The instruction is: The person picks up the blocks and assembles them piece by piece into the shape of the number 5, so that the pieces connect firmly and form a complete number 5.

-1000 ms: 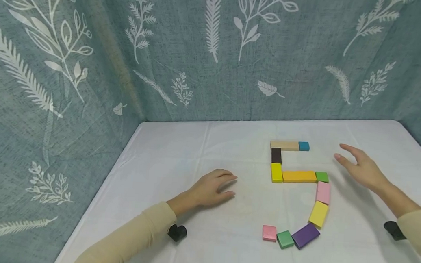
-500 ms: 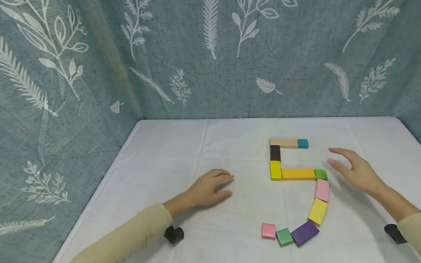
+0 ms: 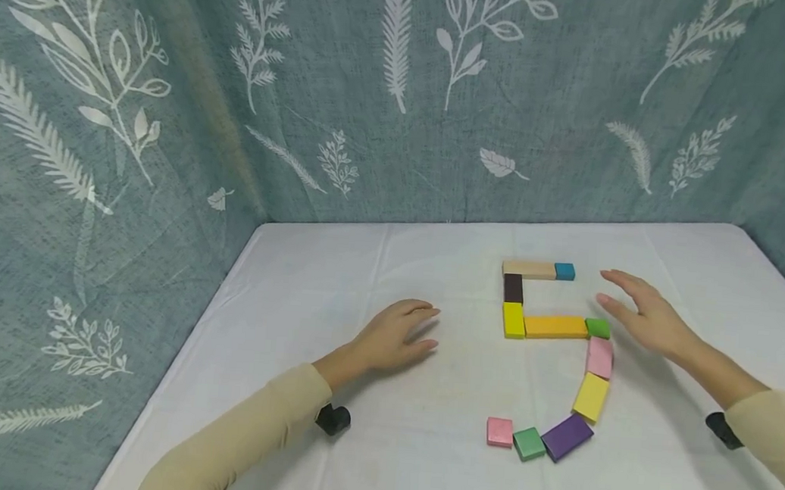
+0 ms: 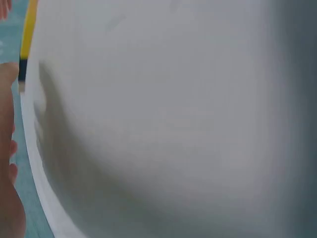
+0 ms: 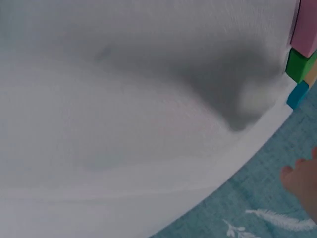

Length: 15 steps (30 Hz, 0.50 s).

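Note:
Coloured blocks lie in a line shaped like a 5 on the white table. Its top is a beige block (image 3: 529, 270) ending in a blue block (image 3: 564, 271). Below come a dark brown block (image 3: 513, 288), a yellow block (image 3: 513, 320), an orange block (image 3: 555, 327) and a green block (image 3: 597, 328). The curve runs through pink, pale yellow and purple blocks (image 3: 566, 438) to a small pink block (image 3: 498, 432). My left hand (image 3: 393, 338) hovers left of the blocks, fingers relaxed and holding nothing. My right hand (image 3: 650, 316), also holding nothing, is just right of the green block, fingers extended.
A white cloth covers the table (image 3: 418, 459). A blue-green curtain (image 3: 412, 163) with white leaf prints hangs behind and at the sides. Small black wrist-worn devices (image 3: 334, 420) show under both sleeves.
My right hand has moved left, closer to the blue and green blocks. My left hand has shifted slightly up the table. The blocks keep their arrangement.

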Available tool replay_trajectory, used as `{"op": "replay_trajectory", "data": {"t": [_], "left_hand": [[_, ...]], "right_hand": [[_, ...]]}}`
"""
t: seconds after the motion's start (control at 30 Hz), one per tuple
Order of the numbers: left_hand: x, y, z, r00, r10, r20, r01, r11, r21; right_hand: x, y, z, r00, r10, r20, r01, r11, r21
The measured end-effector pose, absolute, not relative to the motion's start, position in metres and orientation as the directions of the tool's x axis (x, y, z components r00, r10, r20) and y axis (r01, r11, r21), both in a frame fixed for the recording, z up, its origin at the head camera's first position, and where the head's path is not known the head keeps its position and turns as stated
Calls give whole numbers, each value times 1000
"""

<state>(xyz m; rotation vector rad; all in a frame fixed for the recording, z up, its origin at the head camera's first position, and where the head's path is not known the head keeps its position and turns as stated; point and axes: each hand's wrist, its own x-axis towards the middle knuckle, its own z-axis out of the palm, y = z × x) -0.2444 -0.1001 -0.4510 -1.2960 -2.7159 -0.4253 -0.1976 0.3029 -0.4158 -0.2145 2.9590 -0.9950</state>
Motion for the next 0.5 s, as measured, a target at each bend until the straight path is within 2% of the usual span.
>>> {"op": "replay_trajectory", "data": {"t": [0.23, 0.5], "left_hand": [[-270, -112, -452, -682, 715, 156, 730, 677, 88], [-296, -111, -436, -765, 641, 65, 643, 766, -2]], "right_hand": [[-212, 310, -420, -980, -155, 125, -196, 868, -456], [-231, 319, -417, -978, -111, 174, -153, 956, -249]]}}
